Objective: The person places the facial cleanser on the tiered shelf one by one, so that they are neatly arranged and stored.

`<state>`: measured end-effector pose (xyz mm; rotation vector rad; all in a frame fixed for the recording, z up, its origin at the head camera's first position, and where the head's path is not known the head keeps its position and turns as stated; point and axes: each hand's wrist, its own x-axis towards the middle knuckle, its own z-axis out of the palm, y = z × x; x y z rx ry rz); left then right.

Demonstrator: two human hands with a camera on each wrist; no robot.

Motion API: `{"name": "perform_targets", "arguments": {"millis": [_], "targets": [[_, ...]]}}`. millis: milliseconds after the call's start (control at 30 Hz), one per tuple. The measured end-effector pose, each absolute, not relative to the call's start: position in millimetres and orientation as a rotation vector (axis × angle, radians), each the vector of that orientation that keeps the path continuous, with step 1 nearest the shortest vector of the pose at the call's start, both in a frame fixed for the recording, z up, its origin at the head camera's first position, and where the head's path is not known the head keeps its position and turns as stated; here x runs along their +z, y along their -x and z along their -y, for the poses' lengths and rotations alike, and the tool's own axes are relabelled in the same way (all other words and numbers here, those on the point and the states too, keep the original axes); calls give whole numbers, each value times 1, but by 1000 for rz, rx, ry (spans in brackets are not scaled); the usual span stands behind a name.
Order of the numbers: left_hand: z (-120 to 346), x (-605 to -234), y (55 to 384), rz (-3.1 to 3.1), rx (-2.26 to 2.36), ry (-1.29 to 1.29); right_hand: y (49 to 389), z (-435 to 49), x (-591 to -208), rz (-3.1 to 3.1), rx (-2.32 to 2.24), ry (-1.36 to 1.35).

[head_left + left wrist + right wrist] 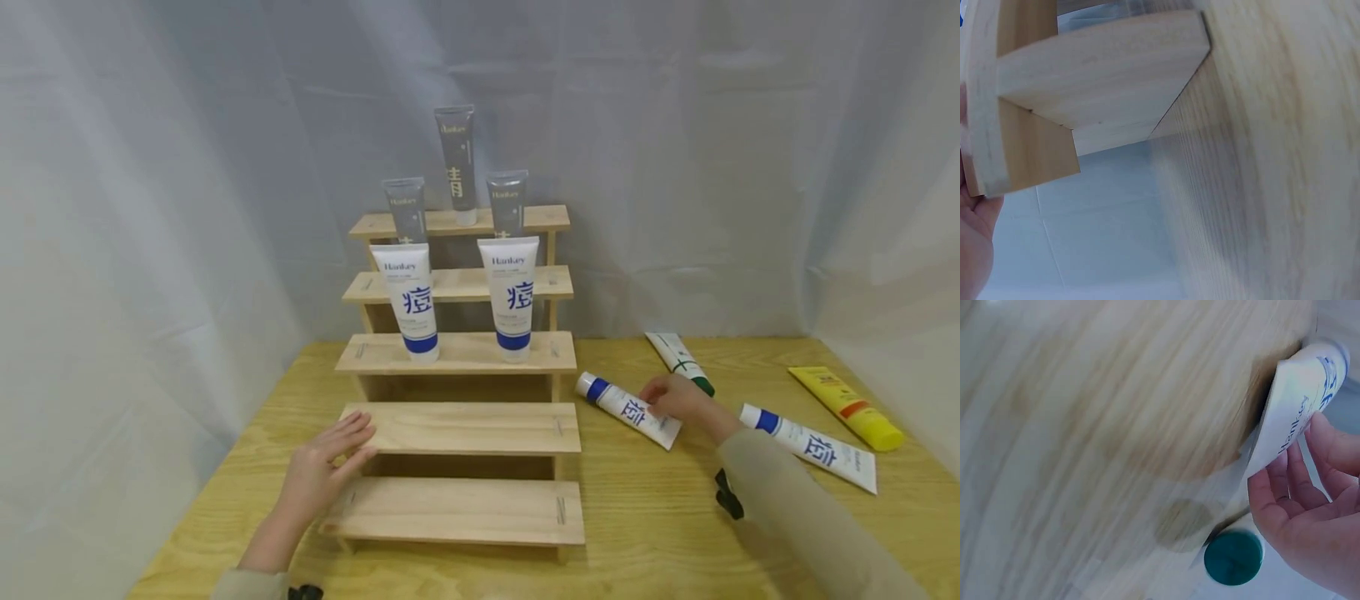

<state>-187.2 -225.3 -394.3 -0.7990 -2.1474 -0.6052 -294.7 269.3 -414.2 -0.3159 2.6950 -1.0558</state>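
Note:
My right hand (678,398) pinches a white squeeze tube (630,410) with blue print and a blue band, lying at an angle on the table. In the right wrist view, thumb and fingers meet its flat end, and the tube (1300,403) is tilted. My left hand (322,467) rests at the left end of a wooden stepped display stand (465,427), fingers extended over the second step from the bottom. The left wrist view shows the stand's side (1110,69), with part of the hand at the edge.
Two white-blue tubes, left (408,300) and right (513,300), stand on the middle step. Three grey tubes, one at the top (457,162), stand above. On the table's right lie another white-blue tube (813,446), a green-capped tube (678,360) and a yellow tube (847,408).

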Motion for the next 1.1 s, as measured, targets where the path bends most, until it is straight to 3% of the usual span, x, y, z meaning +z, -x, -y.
{"name": "perform_targets", "arguments": {"millis": [167,533,1100], "targets": [[225,-394,187,2146,-615,806,304,-282,-424,-2724,-1067,499],[226,-397,188,2153,-608,792,283,-257,-413,-2953,-953,512],[225,-394,187,2140,-626,811,290,-253,-425,-2984,-755,583]]}}
